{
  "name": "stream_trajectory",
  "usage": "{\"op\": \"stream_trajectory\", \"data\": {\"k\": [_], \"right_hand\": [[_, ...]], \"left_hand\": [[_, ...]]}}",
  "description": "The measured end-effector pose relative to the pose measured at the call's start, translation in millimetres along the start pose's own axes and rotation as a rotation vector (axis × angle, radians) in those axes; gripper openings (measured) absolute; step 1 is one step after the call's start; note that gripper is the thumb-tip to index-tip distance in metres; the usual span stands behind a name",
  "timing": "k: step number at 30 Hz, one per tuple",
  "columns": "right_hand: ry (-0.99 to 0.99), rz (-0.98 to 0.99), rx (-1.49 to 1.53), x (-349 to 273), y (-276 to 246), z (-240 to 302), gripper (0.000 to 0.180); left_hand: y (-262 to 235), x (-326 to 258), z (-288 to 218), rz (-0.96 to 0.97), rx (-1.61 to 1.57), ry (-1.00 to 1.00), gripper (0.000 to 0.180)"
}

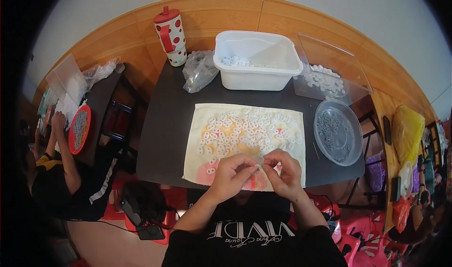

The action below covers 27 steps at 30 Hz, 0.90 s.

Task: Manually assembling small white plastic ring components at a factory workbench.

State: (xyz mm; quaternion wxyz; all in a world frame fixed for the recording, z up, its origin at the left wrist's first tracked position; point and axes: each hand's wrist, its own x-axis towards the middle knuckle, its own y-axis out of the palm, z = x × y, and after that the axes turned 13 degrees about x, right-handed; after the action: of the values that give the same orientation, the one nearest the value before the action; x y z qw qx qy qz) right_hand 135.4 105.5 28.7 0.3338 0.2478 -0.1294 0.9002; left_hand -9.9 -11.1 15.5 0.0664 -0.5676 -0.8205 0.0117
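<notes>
Above the near edge of a cream cloth [192, 140], my two hands are close together. My left hand [234, 174] pinches a small white piece [257, 166] between thumb and fingertips. The fingertips of my right hand [286, 174] are closed in a pinch just beside it; whatever they hold is too small to make out. Many small white oval pieces [235, 134], each with what look like two dark holes, lie scattered over the cloth. A round transparent tub [354, 155] of small grey parts stands to the right, with a thin stick [316, 150] near it.
Along the back of the dark table [162, 126] stand a spotted tumbler [175, 41], a plastic bag [200, 71], a white basin [256, 81] with white pieces, and a transparent box [329, 81] of white pieces. At left, another person's arm [68, 163] is beside a red tray [75, 144].
</notes>
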Motion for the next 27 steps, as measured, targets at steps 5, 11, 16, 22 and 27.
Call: {"op": "stream_trajectory", "data": {"k": [5,11,16,22,27], "right_hand": [[-0.161,0.128,-0.183,8,-2,2,0.032],[-0.155,0.15,-0.148,7,1,3,0.026],[0.002,0.118,-0.054,0,-1,5,0.021],[0.135,-0.172,-0.088,3,-27,10,0.02],[0.074,0.059,-0.322,1,-16,8,0.018]], "left_hand": [[1,-2,-7,-0.035,0.152,0.037,0.004],[2,-4,-10,-0.053,0.171,0.034,0.003],[2,-7,-4,-0.032,0.062,-0.006,0.003],[-19,-14,10,-0.113,-0.097,0.056,0.008],[-49,-23,14,-0.304,-0.221,0.018,0.01]]}}
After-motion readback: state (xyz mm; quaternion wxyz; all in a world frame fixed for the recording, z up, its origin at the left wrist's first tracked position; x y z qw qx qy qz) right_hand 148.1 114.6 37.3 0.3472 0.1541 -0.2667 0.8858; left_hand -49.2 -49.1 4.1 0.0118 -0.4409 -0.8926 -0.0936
